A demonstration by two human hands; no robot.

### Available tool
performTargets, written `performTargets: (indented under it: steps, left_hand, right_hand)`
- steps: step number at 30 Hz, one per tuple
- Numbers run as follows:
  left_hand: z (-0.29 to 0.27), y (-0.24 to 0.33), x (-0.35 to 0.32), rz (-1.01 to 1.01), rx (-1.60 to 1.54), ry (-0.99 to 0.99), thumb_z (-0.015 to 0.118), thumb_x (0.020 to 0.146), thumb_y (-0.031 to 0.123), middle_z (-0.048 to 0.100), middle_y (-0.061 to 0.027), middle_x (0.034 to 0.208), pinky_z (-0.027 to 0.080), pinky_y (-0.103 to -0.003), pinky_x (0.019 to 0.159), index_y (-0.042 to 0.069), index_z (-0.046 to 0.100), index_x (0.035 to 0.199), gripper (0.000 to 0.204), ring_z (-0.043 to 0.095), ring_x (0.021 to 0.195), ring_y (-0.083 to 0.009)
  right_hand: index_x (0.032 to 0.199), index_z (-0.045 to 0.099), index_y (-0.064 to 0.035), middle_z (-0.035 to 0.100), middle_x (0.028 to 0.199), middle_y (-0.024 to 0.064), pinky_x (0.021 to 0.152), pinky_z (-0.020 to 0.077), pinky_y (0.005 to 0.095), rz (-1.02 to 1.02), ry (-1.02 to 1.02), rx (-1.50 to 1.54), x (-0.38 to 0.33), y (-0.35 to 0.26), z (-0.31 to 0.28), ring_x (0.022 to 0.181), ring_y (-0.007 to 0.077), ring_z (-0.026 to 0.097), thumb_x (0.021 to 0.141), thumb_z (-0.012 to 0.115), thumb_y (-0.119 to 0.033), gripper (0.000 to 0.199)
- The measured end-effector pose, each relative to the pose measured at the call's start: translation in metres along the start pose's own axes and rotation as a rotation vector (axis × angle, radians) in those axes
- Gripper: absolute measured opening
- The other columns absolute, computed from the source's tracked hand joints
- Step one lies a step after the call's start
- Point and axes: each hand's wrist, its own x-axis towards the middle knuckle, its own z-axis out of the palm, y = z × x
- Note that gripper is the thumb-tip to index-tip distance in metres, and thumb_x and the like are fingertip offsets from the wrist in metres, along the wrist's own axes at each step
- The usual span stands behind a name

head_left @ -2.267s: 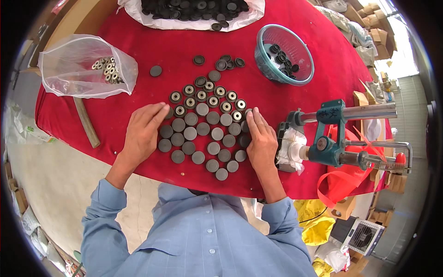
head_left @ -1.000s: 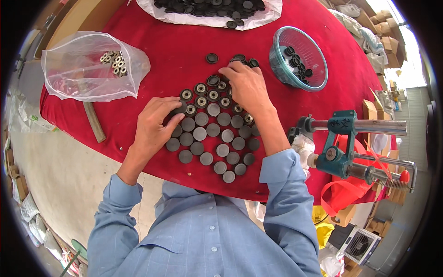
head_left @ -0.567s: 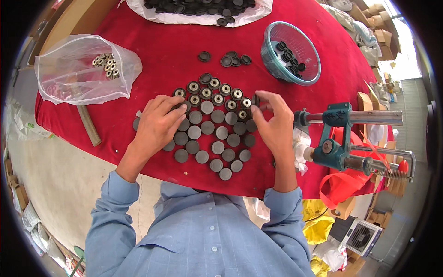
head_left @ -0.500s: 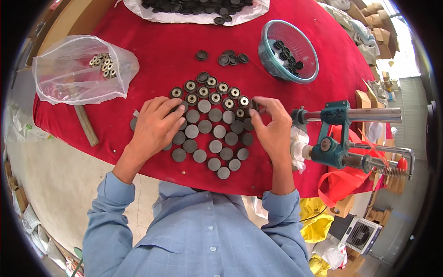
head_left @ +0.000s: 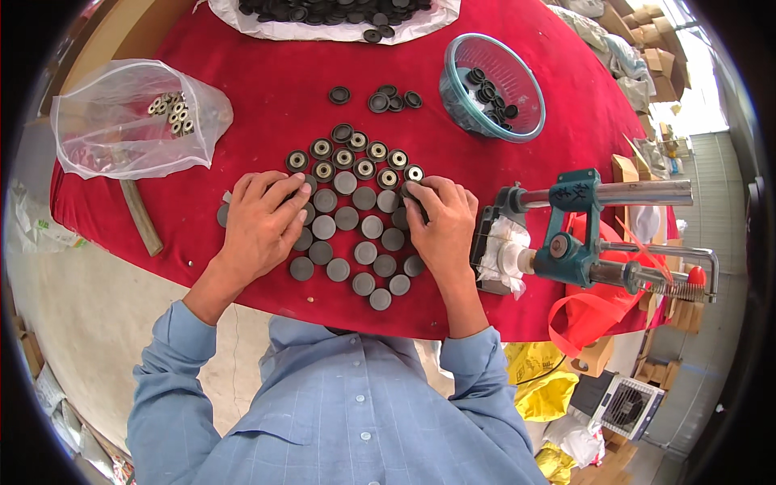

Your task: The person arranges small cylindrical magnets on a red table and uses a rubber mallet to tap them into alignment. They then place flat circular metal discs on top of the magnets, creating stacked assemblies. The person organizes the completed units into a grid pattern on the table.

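In the middle of the red cloth lies a cluster of round black caps. Those in the far rows hold metal bearings (head_left: 364,168) facing up, while the nearer ones show a plain grey face (head_left: 347,218). My left hand (head_left: 260,220) is at the cluster's left side, fingers bent and closed around a black cap (head_left: 310,183) that they partly cover. On the right side, my right hand (head_left: 444,224) has thumb and fingers closed on another cap (head_left: 410,192), mostly hidden beneath them. Some caps lie partly under both hands.
A clear bag (head_left: 145,145) with bearings lies far left, near a wooden stick (head_left: 141,218). A teal basket (head_left: 533,113) holds black caps; more lie on a white sack (head_left: 339,34). Several loose caps (head_left: 378,103) lie beyond the cluster. A green hand press (head_left: 575,234) stands right.
My right hand has moved left and inward onto a cap at the cluster's right edge, covering where a bearing showed. My left hand stays at its cap. The whole view has shifted slightly.
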Motion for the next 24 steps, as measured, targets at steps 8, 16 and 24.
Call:
performTargets:
  steps: [8, 16, 24]
  left_hand:
    - [-0.008, 0.002, 0.006, -0.01, -0.016, -0.039, 0.078, 0.089, 0.013, 0.069, -0.0092, 0.13, 0.047, -0.052, 0.105, 0.002, 0.075, 0.122, 0.035, 0.063, 0.12, -0.0311]
    - [0.003, -0.029, 0.084, -0.122, -0.13, -0.015, 0.074, 0.095, 0.01, 0.068, -0.0156, 0.136, 0.052, -0.047, 0.106, 0.002, 0.071, 0.132, 0.038, 0.064, 0.126, -0.0372]
    - [0.074, -0.091, 0.151, -0.09, -0.129, -0.057, 0.076, 0.094, 0.01, 0.07, -0.0158, 0.126, 0.056, -0.049, 0.098, 0.002, 0.074, 0.124, 0.031, 0.067, 0.117, -0.0362]
  right_hand:
    - [0.123, 0.078, -0.0076, 0.07, 0.119, 0.0065, 0.1, 0.0465, 0.0462, -0.087, -0.031, -0.074, -0.013, -0.003, -0.001, 0.108, 0.0288, 0.066, 0.086, 0.071, -0.001, 0.038]
    - [0.134, 0.073, -0.0049, 0.067, 0.126, 0.0037, 0.102, 0.0411, 0.0468, -0.082, -0.11, -0.234, -0.028, -0.017, -0.004, 0.117, 0.0253, 0.061, 0.079, 0.072, -0.002, 0.055]
    - [0.133, 0.073, -0.0041, 0.067, 0.126, 0.0039, 0.105, 0.0407, 0.0481, -0.069, -0.112, -0.177, -0.022, -0.014, -0.004, 0.118, 0.0255, 0.061, 0.08, 0.071, -0.001, 0.053]
